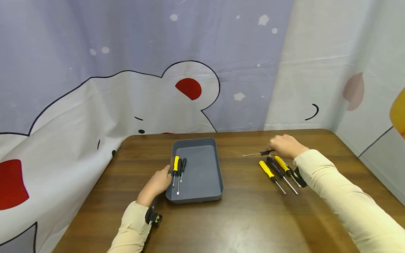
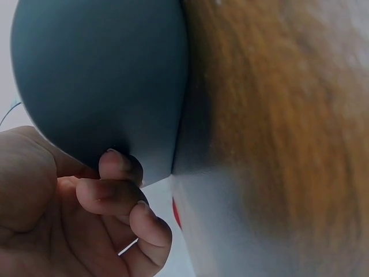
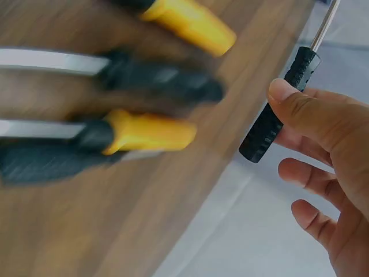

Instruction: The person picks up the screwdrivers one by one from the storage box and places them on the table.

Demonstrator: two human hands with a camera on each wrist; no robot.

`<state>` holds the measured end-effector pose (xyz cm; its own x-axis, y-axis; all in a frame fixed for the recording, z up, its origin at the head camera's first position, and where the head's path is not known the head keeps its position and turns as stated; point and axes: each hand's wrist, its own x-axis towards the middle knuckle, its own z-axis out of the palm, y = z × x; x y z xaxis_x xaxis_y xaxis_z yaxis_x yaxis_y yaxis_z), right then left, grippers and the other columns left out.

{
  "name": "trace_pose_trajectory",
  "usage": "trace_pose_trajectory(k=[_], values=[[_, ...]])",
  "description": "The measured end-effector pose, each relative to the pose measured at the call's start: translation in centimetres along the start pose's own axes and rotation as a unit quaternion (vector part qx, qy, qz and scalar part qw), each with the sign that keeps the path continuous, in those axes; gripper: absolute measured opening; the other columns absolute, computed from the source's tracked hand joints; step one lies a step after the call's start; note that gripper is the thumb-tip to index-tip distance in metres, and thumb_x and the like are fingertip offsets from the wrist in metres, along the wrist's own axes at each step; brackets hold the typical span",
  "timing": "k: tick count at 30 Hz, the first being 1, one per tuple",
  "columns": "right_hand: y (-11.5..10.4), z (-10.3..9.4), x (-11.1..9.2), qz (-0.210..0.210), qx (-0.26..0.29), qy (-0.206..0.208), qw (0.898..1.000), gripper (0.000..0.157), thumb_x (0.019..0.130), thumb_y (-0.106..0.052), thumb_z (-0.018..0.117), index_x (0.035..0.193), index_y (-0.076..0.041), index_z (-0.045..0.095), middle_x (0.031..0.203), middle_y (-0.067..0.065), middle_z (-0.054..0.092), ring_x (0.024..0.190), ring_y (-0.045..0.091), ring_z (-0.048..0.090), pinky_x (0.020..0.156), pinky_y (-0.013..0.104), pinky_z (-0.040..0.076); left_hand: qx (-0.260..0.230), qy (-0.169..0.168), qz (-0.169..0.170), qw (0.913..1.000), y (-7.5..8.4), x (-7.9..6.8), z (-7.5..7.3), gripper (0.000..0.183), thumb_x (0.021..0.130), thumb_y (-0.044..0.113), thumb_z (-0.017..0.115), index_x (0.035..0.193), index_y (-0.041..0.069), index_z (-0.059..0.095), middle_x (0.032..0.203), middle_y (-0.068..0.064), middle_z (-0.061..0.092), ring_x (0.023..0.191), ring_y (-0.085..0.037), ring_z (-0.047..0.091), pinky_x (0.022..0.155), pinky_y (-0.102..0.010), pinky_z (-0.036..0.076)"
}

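Observation:
My right hand (image 1: 285, 146) pinches a small screwdriver (image 3: 281, 104) by its black handle, between thumb and forefinger, its thin shaft pointing left in the head view. Just below that hand, several screwdrivers lie on the table: one with a yellow handle (image 1: 266, 168), one with a black handle (image 1: 275, 166), another yellow one (image 1: 281, 163), and a dark one partly hidden by the sleeve. My left hand (image 1: 159, 182) grips the left wall of a grey tray (image 1: 202, 175), thumb over the rim and fingers outside. Inside the tray, along its left side, lie a yellow-handled screwdriver (image 1: 175, 164) and two black-handled ones (image 1: 179, 168).
The wooden table (image 1: 240, 214) carries the tray left of centre and the loose screwdrivers at right. Behind it hangs a printed curtain (image 1: 246, 70), close to the table's far edge. A black strap with a small device (image 1: 153, 216) sits on the left wrist.

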<state>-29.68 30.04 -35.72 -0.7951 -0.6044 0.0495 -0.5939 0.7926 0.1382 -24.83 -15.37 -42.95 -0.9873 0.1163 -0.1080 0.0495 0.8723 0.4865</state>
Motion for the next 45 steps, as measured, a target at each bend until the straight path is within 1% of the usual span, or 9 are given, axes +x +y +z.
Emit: trace_pose_trajectory(k=[3, 6, 8, 15, 21, 25, 31, 40, 45], values=[[1.2, 0.5, -2.0, 0.032, 0.011, -0.012, 0.999, 0.005, 0.078, -0.020, 0.077, 0.080, -0.017, 0.074, 0.073, -0.005, 0.065, 0.068, 0.014, 0.059, 0.055, 0.034, 0.042, 0.002, -0.001, 0.002, 1.0000, 0.1, -0.1, -0.1, 0.052, 0.097, 0.012, 0.039, 0.143, -0.010, 0.034, 0.134, -0.033, 0.050, 0.118, -0.041, 0.056, 0.097, -0.055, 0.045], [2.1, 1.0, -3.8, 0.067, 0.028, -0.025, 0.997, 0.011, 0.079, -0.021, 0.076, 0.074, -0.014, 0.069, 0.067, -0.007, 0.060, 0.060, 0.010, 0.051, 0.053, 0.030, 0.039, 0.003, -0.003, 0.006, 1.0000, 0.1, -0.2, -0.2, 0.052, 0.096, 0.012, 0.038, 0.143, -0.011, 0.034, 0.133, -0.033, 0.051, 0.118, -0.041, 0.056, 0.096, -0.055, 0.045], [2.6, 1.4, -4.9, 0.089, 0.043, -0.032, 0.995, 0.018, 0.080, -0.022, 0.075, 0.069, -0.014, 0.063, 0.062, -0.008, 0.054, 0.055, 0.008, 0.045, 0.051, 0.028, 0.035, 0.002, -0.006, 0.006, 1.0000, 0.1, -0.2, -0.2, 0.052, 0.096, 0.012, 0.038, 0.143, -0.011, 0.033, 0.134, -0.033, 0.050, 0.118, -0.041, 0.056, 0.096, -0.054, 0.045], [3.8, 2.5, -7.6, 0.136, 0.101, -0.069, 0.983, 0.025, 0.086, -0.018, 0.069, 0.065, -0.012, 0.057, 0.055, -0.006, 0.049, 0.049, 0.008, 0.043, 0.048, 0.025, 0.032, 0.003, -0.005, 0.009, 0.9999, 0.0, 0.1, 0.0, 0.053, 0.096, 0.012, 0.038, 0.144, -0.010, 0.033, 0.133, -0.033, 0.051, 0.116, -0.040, 0.057, 0.096, -0.055, 0.045], [4.3, 3.4, -8.6, 0.160, 0.120, -0.081, 0.976, 0.021, 0.087, -0.018, 0.067, 0.067, -0.013, 0.060, 0.058, -0.006, 0.050, 0.053, 0.009, 0.043, 0.050, 0.027, 0.032, 0.007, -0.003, 0.018, 0.9998, 0.0, 0.1, -0.1, 0.052, 0.096, 0.012, 0.039, 0.143, -0.011, 0.033, 0.132, -0.034, 0.051, 0.118, -0.043, 0.056, 0.097, -0.055, 0.044], [4.5, 3.9, -9.2, 0.171, 0.121, -0.088, 0.974, 0.018, 0.087, -0.019, 0.066, 0.071, -0.013, 0.063, 0.061, -0.006, 0.053, 0.055, 0.010, 0.045, 0.050, 0.028, 0.034, 0.009, -0.001, 0.023, 0.9997, 0.1, 0.0, -0.2, 0.052, 0.096, 0.011, 0.039, 0.142, -0.012, 0.034, 0.130, -0.034, 0.052, 0.116, -0.043, 0.057, 0.096, -0.055, 0.045], [4.5, 4.5, -9.8, 0.187, 0.130, -0.095, 0.969, 0.021, 0.087, -0.020, 0.065, 0.067, -0.015, 0.059, 0.061, -0.006, 0.048, 0.055, 0.011, 0.043, 0.050, 0.029, 0.033, 0.004, 0.003, 0.029, 0.9996, 0.1, -0.2, -0.2, 0.050, 0.095, 0.010, 0.039, 0.141, -0.009, 0.037, 0.127, -0.033, 0.055, 0.113, -0.044, 0.058, 0.094, -0.056, 0.046], [4.4, 4.7, -10.1, 0.192, 0.130, -0.095, 0.968, 0.013, 0.087, -0.020, 0.065, 0.075, -0.014, 0.066, 0.064, -0.006, 0.052, 0.057, 0.011, 0.044, 0.052, 0.032, 0.035, 0.000, -0.006, 0.019, 0.9998, 0.0, -0.1, -0.1, 0.052, 0.096, 0.011, 0.038, 0.143, -0.010, 0.033, 0.133, -0.033, 0.051, 0.120, -0.045, 0.053, 0.098, -0.056, 0.043], [4.6, 4.9, -10.1, 0.193, 0.130, -0.086, 0.969, 0.011, 0.086, -0.021, 0.066, 0.081, -0.012, 0.069, 0.067, -0.005, 0.056, 0.059, 0.012, 0.046, 0.052, 0.034, 0.038, 0.002, -0.001, 0.024, 0.9997, 0.0, -0.1, -0.1, 0.051, 0.095, 0.010, 0.038, 0.142, -0.010, 0.034, 0.131, -0.033, 0.052, 0.119, -0.045, 0.054, 0.097, -0.056, 0.043]])
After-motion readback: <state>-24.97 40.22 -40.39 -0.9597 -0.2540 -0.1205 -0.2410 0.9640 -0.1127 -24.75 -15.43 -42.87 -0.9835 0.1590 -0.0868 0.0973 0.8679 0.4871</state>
